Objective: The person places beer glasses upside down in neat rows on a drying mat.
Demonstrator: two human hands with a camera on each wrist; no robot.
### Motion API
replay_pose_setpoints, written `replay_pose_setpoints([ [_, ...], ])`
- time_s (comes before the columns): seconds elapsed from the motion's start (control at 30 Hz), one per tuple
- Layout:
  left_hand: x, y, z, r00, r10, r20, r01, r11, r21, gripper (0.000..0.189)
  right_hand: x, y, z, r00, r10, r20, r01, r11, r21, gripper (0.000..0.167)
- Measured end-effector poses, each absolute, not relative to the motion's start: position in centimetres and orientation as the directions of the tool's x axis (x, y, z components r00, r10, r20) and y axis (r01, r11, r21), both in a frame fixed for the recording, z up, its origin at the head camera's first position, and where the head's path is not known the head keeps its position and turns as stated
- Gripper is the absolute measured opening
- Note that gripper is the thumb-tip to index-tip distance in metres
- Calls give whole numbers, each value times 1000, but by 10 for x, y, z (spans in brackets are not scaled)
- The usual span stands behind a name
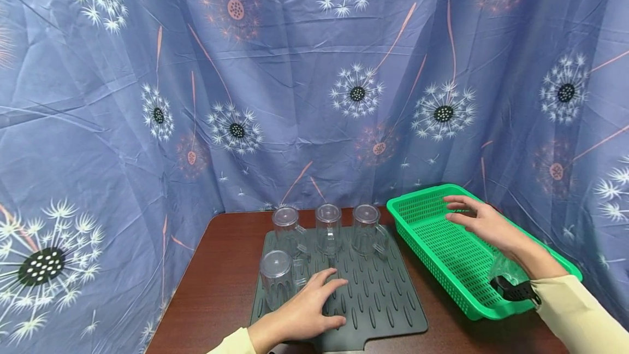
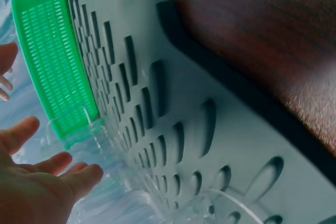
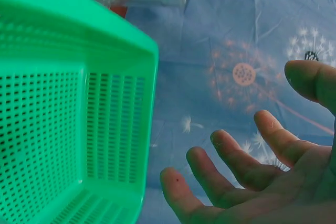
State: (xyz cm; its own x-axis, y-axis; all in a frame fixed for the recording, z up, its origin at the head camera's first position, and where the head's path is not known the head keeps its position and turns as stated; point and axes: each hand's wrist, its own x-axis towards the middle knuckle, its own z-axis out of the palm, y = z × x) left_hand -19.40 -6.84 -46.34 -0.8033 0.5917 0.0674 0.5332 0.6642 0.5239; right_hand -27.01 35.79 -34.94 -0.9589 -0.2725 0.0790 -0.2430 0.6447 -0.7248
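My left hand hovers over the front of the dark grey ridged mat, fingers spread and holding nothing. Just beyond it, at the mat's left, a clear glass mug stands upside down. Three more overturned mugs line the back: a left one, a middle one and a right one. Above the green plastic basket my right hand is raised with loosely bent fingers, also holding nothing. Partly hidden under the right wrist, a clear glass item lies in the basket's near end.
Mat and basket share a reddish-brown wooden table, the basket to the right. A blue curtain with dandelion prints hangs right behind the table and along its sides. A black band is on the right wrist.
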Motion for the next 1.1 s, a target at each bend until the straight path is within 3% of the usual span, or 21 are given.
replay_pose_setpoints([
  [0.53, -201, -59, -478, -787, 616, -11, 539, 698, 472, 68, -287, 386, -356, -970, -244, 4, -179, 699, -693, 72],
  [1.1, -209, -58, -492, -791, 598, -129, 490, 746, 452, 67, -296, 400, -360, -971, -240, 6, -191, 758, -624, 75],
])
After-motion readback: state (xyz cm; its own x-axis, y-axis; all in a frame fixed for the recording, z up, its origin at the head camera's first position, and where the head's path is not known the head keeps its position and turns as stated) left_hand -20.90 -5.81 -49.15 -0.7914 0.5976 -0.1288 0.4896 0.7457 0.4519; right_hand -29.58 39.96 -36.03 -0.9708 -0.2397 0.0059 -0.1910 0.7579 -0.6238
